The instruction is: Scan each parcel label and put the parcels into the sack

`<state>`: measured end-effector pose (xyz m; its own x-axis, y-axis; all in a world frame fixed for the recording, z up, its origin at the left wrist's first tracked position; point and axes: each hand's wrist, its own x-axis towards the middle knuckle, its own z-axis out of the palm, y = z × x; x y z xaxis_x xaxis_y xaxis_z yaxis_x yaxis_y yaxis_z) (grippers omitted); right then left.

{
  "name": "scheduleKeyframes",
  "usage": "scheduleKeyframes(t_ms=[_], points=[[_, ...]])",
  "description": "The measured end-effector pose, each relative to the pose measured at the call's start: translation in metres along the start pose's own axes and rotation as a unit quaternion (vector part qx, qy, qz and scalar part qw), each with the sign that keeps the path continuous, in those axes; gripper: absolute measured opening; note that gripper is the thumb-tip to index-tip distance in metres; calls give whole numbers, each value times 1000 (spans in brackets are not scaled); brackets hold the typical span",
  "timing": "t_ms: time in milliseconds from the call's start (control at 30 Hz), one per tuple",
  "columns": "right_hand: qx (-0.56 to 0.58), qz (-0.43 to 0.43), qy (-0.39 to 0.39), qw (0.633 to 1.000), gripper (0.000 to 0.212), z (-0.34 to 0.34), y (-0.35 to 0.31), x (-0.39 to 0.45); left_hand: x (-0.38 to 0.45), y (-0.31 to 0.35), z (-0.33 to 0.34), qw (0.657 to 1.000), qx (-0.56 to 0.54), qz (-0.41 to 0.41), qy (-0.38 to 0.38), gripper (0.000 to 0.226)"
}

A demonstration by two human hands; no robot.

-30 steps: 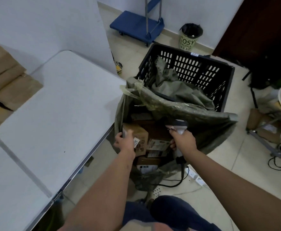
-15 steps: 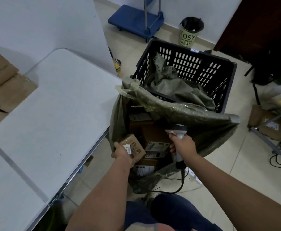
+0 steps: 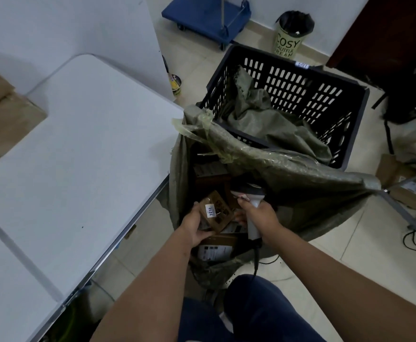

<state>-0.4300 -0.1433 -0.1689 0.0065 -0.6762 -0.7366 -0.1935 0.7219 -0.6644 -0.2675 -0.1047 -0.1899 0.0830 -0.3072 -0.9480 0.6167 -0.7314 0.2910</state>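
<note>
Beside the white bench (image 3: 73,154), the olive woven sack (image 3: 288,174) gapes on a tiled floor. Left hand (image 3: 195,224) grips a small brown cardboard parcel (image 3: 216,211) over its mouth; right hand (image 3: 261,215) clenches the grey handheld scanner (image 3: 250,193). Scanning seems underway; next, the parcel likely gets dropped in.

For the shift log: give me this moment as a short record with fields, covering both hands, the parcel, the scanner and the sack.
left hand: left hand grips a small brown parcel over the sack's mouth
parcel label: white sticker faces up
right hand: right hand grips the scanner by its handle, head beside the parcel
sack: green sack open, several labelled parcels inside
crate: black crate behind the sack, holding crumpled green sacking
table: white table to the left of the sack
</note>
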Motion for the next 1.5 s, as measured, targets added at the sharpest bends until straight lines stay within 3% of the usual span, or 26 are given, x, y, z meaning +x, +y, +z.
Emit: scheduleKeyframes(t_ms=[100, 267, 333, 400, 433, 533, 633, 700, 800, 900, 1100, 1233, 1400, 1500], points=[[39, 33, -23, 998, 20, 20, 3, 12, 1, 5, -7, 999, 46, 13, -19, 30], [77, 92, -31, 992, 40, 48, 21, 24, 0, 7, -23, 982, 160, 31, -93, 22], [108, 106, -27, 988, 37, 58, 26, 25, 2, 4, -33, 973, 208, 41, -95, 20], [137, 104, -13, 985, 34, 69, 28, 26, 5, 6, -47, 957, 281, 49, -58, 33], [143, 104, -6, 984, 34, 74, 28, 26, 7, 8, -55, 935, 349, 56, -13, 44], [147, 102, 11, 984, 36, 86, 26, 26, 15, 17, -83, 786, 596, 95, 135, 71], [126, 87, 16, 988, 43, 92, 24, 29, 17, 24, -92, 737, 640, 118, 183, 84], [110, 81, 20, 990, 41, 92, 22, 31, 21, 29, -92, 709, 661, 169, 178, 65], [105, 77, 32, 991, 38, 87, 24, 31, 21, 31, -94, 715, 647, 212, 160, 40], [112, 80, 38, 990, 43, 84, 33, 27, 10, 31, -101, 725, 641, 215, 130, 34], [117, 112, 54, 985, 62, 90, 49, 22, -15, 45, -117, 705, 680, 198, 46, 29], [158, 88, 32, 983, 38, 110, 39, 16, -37, 51, -129, 719, 665, 203, -1, 20], [163, 76, -4, 984, 50, 139, 30, 9, -54, 58, -147, 742, 635, 217, 7, 29], [170, 73, -6, 983, 47, 137, 34, 4, -59, 58, -153, 742, 629, 228, 33, 30]])
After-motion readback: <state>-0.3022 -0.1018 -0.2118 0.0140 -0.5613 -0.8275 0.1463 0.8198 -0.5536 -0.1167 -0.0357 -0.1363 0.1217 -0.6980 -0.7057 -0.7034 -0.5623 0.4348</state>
